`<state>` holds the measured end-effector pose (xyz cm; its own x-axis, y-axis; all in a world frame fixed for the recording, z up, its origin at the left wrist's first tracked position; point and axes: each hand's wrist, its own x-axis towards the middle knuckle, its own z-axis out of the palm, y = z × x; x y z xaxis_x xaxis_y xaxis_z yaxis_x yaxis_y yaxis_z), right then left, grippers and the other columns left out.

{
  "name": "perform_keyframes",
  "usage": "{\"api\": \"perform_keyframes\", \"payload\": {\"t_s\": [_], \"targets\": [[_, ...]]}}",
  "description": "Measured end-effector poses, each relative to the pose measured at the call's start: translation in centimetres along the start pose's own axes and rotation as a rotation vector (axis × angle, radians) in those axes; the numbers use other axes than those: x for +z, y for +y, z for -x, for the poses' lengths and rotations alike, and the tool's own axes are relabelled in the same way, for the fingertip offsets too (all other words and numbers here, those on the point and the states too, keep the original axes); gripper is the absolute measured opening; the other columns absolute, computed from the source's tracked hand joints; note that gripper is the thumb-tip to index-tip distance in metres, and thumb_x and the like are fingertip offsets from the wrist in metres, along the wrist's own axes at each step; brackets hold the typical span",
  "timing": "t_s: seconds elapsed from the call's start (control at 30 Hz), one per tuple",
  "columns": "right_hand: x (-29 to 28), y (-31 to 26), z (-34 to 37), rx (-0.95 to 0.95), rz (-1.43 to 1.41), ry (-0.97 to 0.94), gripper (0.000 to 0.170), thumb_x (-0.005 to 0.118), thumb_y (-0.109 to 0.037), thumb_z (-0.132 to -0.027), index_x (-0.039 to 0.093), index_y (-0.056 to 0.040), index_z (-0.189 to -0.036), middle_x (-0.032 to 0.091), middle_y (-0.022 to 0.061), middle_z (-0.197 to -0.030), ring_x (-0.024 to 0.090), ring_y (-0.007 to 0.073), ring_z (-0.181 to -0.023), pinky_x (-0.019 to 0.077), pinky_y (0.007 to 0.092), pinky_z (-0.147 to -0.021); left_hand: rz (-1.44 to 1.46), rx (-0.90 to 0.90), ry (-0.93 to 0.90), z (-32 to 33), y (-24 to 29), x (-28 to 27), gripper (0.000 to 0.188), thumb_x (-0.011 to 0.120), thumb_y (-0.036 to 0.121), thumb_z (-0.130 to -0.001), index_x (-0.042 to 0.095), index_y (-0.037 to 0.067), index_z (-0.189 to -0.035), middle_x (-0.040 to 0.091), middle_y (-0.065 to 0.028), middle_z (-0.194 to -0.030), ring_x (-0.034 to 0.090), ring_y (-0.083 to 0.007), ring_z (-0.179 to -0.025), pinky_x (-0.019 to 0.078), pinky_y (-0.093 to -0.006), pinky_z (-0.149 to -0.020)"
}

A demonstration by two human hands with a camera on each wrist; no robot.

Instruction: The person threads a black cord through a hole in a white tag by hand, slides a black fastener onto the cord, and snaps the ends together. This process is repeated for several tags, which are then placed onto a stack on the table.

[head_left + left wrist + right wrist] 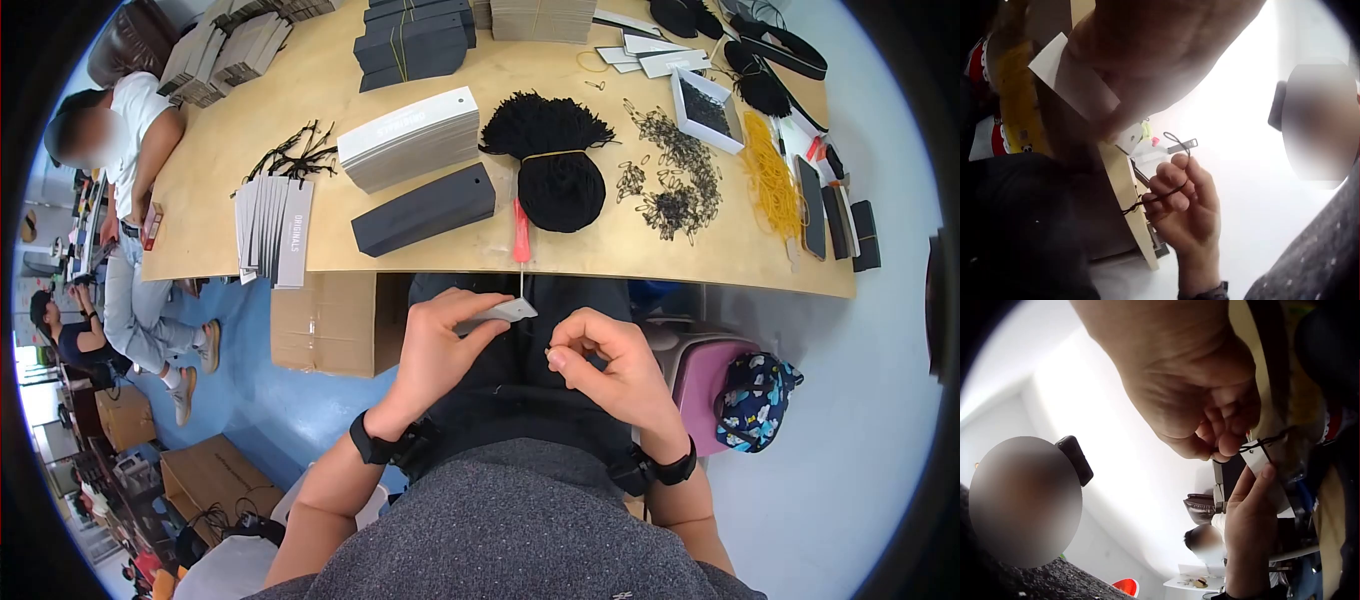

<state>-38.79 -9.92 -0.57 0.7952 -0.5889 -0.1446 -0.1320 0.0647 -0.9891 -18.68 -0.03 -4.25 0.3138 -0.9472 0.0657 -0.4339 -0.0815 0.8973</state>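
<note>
The left hand (440,345) pinches a pale tag (512,310) between thumb and fingers, its holed end toward the right hand. In the left wrist view the right hand (1188,206) has curled fingers pinching a thin black cord (1166,195) with a loop at its upper end. The right wrist view shows the cord (1250,447) at the holed end of the tag (1257,457), beside the fingertips; whether it passes through the hole I cannot tell. A red-handled tool (521,235) lies at the table edge, its thin shaft pointing toward the tag.
On the table (420,262) are stacked white tags (410,140), a dark stack (424,210), finished-looking corded tags (275,230), a black cord bundle (560,185), scattered safety pins (680,190) and yellow strings (770,185). A cardboard box (325,325) stands below. Another person (150,130) is at the left.
</note>
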Motion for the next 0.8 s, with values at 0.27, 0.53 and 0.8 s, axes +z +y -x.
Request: {"api": "perform_keyframes", "payload": {"t_s": [0.27,0.53,0.8], "targets": [[0.3,1.5,-0.9,0.006,0.032,-0.003,0.01,0.067,-0.01,-0.093,0.061,-0.0014,-0.092,0.06,0.0002,-0.073,0.054,0.0054,-0.065,0.0434,0.0228,-0.059,0.133,-0.083,-0.172,-2.0,-0.4,-0.5,0.024,0.074,0.0,-0.082,0.07,-0.002,-0.106,0.072,-0.0086,-0.096,0.066,-0.0142,-0.085,0.0514,-0.027,-0.077],[0.2,4.5,-2.0,0.007,0.33,0.161,0.01,0.068,-0.007,-0.089,0.061,0.0001,-0.091,0.064,0.0091,-0.074,0.059,0.013,-0.061,0.0467,0.0264,-0.058,0.204,-0.059,-0.219,-1.6,-1.4,-0.9,0.024,0.07,-0.001,-0.085,0.069,-0.001,-0.109,0.069,-0.0104,-0.102,0.065,-0.0185,-0.093,0.0504,-0.0306,-0.08],[1.0,2.5,-1.0,0.099,0.146,-0.011,0.014,0.069,-0.01,-0.09,0.062,0.0019,-0.094,0.062,0.0055,-0.07,0.057,0.0085,-0.061,0.0461,0.0254,-0.057,0.233,0.083,-0.327,0.1,-0.9,-1.3,0.027,0.072,-0.007,-0.079,0.072,0.001,-0.105,0.068,-0.0091,-0.097,0.066,-0.0194,-0.087,0.0508,-0.0289,-0.075]]}}
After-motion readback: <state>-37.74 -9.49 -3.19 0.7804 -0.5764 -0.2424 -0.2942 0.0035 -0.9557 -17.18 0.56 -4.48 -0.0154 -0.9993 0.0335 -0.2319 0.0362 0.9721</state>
